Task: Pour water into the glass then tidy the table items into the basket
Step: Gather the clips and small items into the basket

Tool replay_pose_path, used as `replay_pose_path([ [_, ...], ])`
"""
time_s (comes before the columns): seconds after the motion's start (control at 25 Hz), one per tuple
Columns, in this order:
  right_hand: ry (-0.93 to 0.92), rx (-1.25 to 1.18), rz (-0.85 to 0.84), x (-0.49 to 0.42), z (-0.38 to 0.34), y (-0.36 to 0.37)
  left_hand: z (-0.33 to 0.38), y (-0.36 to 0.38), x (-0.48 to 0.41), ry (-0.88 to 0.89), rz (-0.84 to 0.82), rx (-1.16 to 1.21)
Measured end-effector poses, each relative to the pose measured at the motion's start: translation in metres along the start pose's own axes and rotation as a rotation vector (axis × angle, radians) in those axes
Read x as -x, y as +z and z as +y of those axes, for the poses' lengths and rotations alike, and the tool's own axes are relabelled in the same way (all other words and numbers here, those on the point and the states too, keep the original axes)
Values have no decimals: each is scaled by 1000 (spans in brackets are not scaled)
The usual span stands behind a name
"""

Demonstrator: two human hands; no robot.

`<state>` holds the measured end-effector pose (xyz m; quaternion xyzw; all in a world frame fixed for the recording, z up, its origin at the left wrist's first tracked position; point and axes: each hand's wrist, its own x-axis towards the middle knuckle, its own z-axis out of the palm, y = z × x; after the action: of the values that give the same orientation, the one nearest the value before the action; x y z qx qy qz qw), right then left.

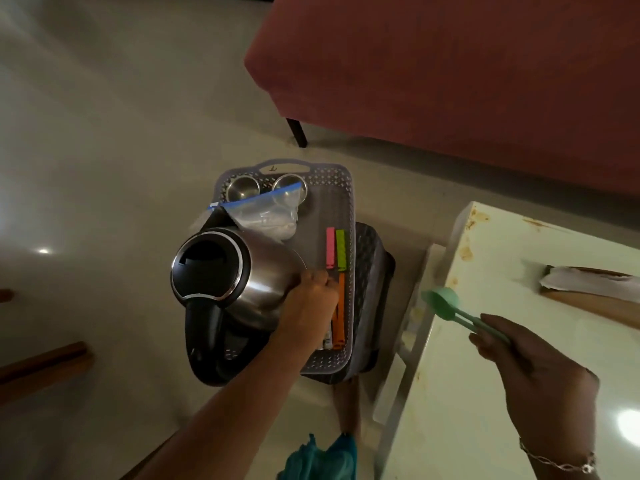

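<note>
Kettle [239,275] tilted in basket [341,176] with 2 cups [242,189], bag [266,213] and 3 clips [330,247]; left hand [311,301] curled against kettle, hold not discernible; right hand [530,362] gripping green tongs [450,303] over table [519,244], right of basket.

- Steel kettle [239,275], black lid closed, sits in grey basket [341,188], just beside left hand [311,306].
- Pink, green and orange clips [330,247] line basket's wall by that hand's knuckles.
- Mint tongs [446,304] pinched in right hand [530,362].
</note>
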<state>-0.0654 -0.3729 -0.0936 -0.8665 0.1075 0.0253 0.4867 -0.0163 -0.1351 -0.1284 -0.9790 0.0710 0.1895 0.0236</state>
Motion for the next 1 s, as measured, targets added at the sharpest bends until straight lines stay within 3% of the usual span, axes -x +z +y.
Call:
replay_pose_path([
  [0.08,-167,33,-30,-9,-19,16,-2,10,-2,32,-61,-7],
  [0.32,-502,363,-129,-60,-72,103,-2,32,3,36,36,13],
  [0.48,-389,659,-427,-87,-80,164,1,40,20,16,133,-24],
  [0.68,-504,764,-286,-94,-72,206,-5,58,63,86,252,72],
  [1.0,-488,821,-490,-84,-61,234,-9,64,81,67,168,222],
])
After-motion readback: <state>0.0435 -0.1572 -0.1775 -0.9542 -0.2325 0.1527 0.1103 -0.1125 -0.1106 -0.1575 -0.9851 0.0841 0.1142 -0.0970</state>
